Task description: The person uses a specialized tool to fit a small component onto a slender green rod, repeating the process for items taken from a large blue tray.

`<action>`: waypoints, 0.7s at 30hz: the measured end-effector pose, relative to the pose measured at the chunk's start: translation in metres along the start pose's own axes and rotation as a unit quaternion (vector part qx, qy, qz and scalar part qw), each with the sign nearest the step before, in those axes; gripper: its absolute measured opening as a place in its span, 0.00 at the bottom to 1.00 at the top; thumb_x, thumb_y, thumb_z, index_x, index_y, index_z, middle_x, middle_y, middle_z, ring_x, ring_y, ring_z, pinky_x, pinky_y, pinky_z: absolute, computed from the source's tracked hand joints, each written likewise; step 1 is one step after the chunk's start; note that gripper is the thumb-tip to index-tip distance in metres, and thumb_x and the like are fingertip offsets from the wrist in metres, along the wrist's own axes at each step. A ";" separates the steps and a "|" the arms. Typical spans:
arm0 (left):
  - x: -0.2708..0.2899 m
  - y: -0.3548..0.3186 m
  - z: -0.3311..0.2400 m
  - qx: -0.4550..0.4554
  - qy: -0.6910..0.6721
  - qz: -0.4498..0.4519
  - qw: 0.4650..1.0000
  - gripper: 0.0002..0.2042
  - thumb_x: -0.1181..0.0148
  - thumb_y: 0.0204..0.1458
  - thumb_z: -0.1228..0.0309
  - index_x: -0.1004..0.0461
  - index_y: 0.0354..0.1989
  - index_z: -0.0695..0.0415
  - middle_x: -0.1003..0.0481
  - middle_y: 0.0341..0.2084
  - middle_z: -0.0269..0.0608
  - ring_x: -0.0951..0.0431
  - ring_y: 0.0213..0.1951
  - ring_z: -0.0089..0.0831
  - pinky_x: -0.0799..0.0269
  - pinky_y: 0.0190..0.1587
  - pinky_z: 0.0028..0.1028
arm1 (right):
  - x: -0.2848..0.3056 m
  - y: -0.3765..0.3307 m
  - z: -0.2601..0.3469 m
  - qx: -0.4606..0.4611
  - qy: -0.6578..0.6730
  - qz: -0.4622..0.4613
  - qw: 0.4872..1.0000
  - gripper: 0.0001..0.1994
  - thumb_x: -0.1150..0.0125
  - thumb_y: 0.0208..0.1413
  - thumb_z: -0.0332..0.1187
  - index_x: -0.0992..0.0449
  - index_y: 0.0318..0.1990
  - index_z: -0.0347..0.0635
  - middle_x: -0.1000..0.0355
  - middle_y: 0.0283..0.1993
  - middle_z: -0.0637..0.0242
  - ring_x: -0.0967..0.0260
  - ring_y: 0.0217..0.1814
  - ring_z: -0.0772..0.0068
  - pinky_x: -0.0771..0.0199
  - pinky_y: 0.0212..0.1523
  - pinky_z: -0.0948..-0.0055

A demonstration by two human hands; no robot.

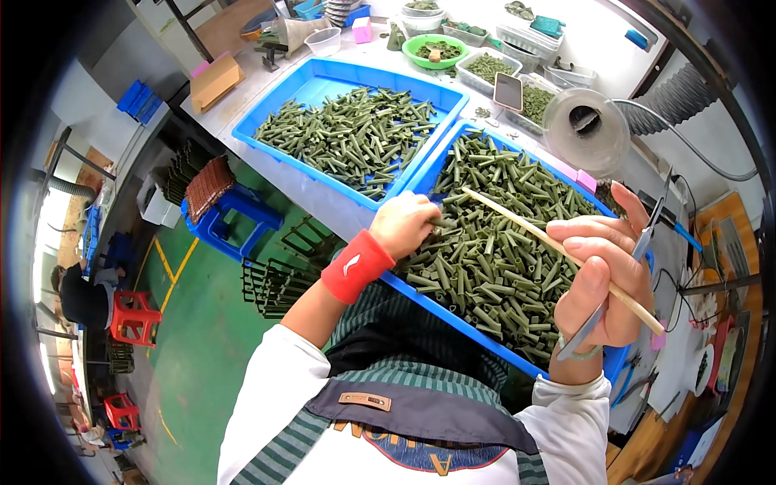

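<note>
My right hand (pixel 605 275), raised over the right end of the nearer blue tray (pixel 461 323), is closed around a thin pale wooden stick (pixel 517 218). A slim grey metal tool (pixel 584 330) is also in its fingers; its exact kind is unclear. My left hand (pixel 406 225), with a red wristband (pixel 357 267), is at that tray's left edge, touching the pile. Its fingers are curled together, and what they pinch, if anything, is hidden. Many short dark green hollow tubes (pixel 493 259) fill the tray, lying in all directions.
A second blue tray (pixel 283 81) of narrower green pieces (pixel 347 133) adjoins at the far left. Behind are a green bowl (pixel 435 50), clear tubs (pixel 489 69), a phone (pixel 508 91) and a clear funnel-like hood (pixel 586 129) on a grey hose. A blue stool (pixel 234 222) stands left.
</note>
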State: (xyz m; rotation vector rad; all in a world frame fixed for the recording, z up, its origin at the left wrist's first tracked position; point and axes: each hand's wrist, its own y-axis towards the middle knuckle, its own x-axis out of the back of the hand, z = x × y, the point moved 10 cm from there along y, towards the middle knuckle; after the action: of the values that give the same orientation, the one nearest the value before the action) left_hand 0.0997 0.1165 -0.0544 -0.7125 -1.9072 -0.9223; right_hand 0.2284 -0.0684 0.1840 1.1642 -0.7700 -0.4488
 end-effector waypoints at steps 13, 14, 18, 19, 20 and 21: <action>0.017 -0.008 0.017 0.141 -0.264 -0.059 0.952 0.12 0.32 0.55 0.78 0.23 0.47 0.59 0.17 0.38 0.40 0.15 0.41 0.28 0.19 0.42 0.28 | -0.004 0.000 -0.004 0.002 0.005 -0.008 1.000 0.06 0.41 0.67 0.31 0.24 0.37 0.41 0.19 0.26 0.64 0.17 0.30 0.64 0.30 0.64 0.47; 0.018 -0.010 0.023 0.173 -0.315 -0.071 0.930 0.14 0.32 0.55 0.79 0.23 0.50 0.59 0.16 0.39 0.39 0.16 0.41 0.26 0.20 0.43 0.27 | -0.004 -0.001 -0.004 0.006 0.006 -0.009 1.000 0.06 0.41 0.67 0.31 0.24 0.37 0.41 0.19 0.26 0.64 0.17 0.30 0.64 0.30 0.64 0.47; 0.023 -0.017 0.022 0.142 -0.525 -0.128 0.829 0.17 0.36 0.59 0.84 0.24 0.56 0.62 0.18 0.46 0.39 0.18 0.48 0.24 0.21 0.50 0.24 | -0.006 0.000 -0.004 0.002 0.005 -0.022 1.000 0.06 0.39 0.66 0.30 0.24 0.35 0.41 0.18 0.27 0.63 0.17 0.31 0.64 0.26 0.60 0.48; 0.031 -0.018 0.017 0.136 -0.532 -0.151 0.822 0.16 0.36 0.58 0.85 0.23 0.55 0.63 0.18 0.46 0.38 0.18 0.48 0.26 0.20 0.52 0.26 | -0.010 0.001 -0.006 -0.001 0.002 -0.007 1.000 0.06 0.38 0.66 0.30 0.23 0.35 0.40 0.18 0.28 0.62 0.17 0.31 0.63 0.23 0.58 0.49; 0.040 -0.018 0.010 0.118 -0.556 -0.172 0.804 0.16 0.35 0.57 0.86 0.22 0.54 0.63 0.19 0.48 0.42 0.19 0.51 0.28 0.20 0.52 0.28 | -0.014 0.002 -0.007 -0.004 -0.001 0.008 1.000 0.06 0.38 0.65 0.30 0.23 0.34 0.40 0.18 0.28 0.62 0.17 0.31 0.63 0.21 0.55 0.51; 0.054 -0.016 0.000 0.082 -0.530 -0.182 0.824 0.15 0.35 0.57 0.86 0.21 0.52 0.64 0.20 0.49 0.44 0.19 0.51 0.30 0.20 0.53 0.28 | -0.015 0.002 -0.007 0.003 0.004 0.004 1.000 0.06 0.38 0.65 0.30 0.22 0.34 0.39 0.18 0.29 0.61 0.18 0.31 0.63 0.18 0.50 0.53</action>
State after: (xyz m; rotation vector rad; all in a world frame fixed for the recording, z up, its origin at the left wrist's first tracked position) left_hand 0.0632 0.1141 -0.0121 -0.8588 -3.1583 -0.5700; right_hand 0.2236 -0.0532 0.1797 1.1675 -0.7704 -0.4352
